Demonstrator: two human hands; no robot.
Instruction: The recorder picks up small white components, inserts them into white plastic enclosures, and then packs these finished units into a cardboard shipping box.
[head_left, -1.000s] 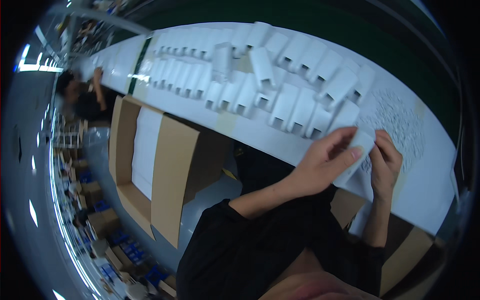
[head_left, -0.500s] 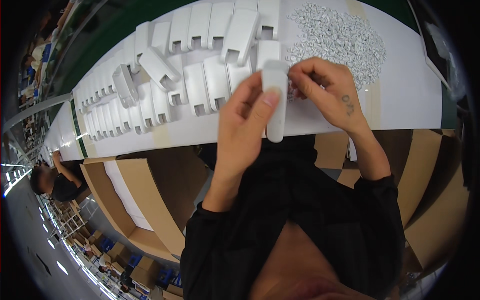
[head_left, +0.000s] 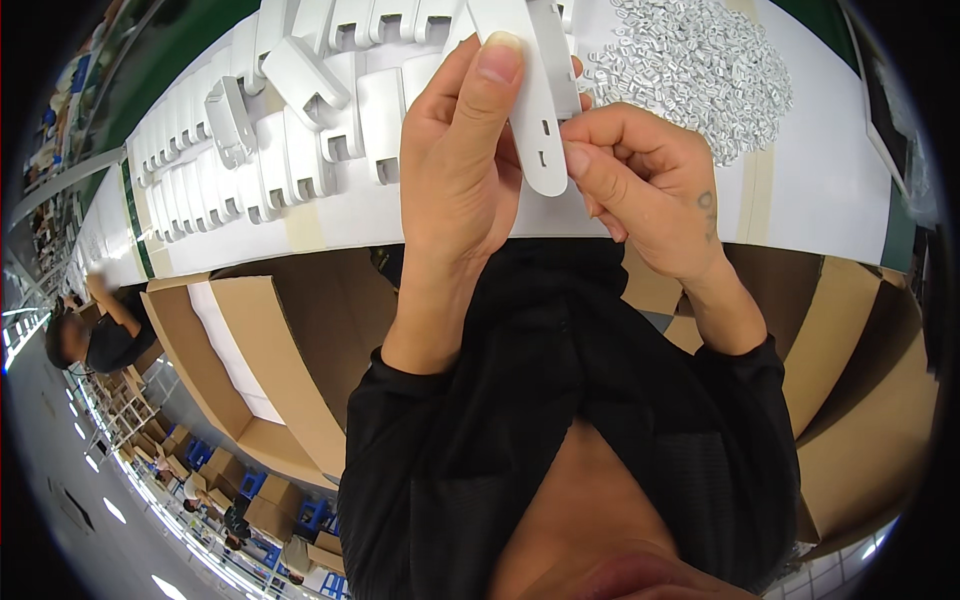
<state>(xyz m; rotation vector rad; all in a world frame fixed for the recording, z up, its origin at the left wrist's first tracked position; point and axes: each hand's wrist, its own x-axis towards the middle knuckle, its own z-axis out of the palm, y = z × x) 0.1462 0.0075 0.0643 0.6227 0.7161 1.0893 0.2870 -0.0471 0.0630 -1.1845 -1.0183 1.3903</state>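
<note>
A long white plastic housing (head_left: pixel 529 95) with a rounded end and two small slots is raised over the table's near part. My left hand (head_left: pixel 450 165) grips it, thumb pressed on its narrow face and fingers behind. At the housing's right edge, close to the slotted end, my right hand (head_left: pixel 650 185) is closed in a pinch. Whatever lies between those fingertips is too small or hidden to make out. Just beyond the right hand spreads a heap of small grey-white clip-like parts (head_left: pixel 690 80).
Rows of similar white housings (head_left: pixel 272 165) cover the left of the white table (head_left: pixel 350 222); a few lie across others. Open cardboard boxes (head_left: pixel 262 330) stand below the near edge, left and right. Another person (head_left: pixel 110 335) sits farther along at the left.
The housing has come closer and turned, now showing its slotted narrow face and rounded end. My left hand has risen with it; my right hand stays pinched beside it. The view has shifted slightly.
</note>
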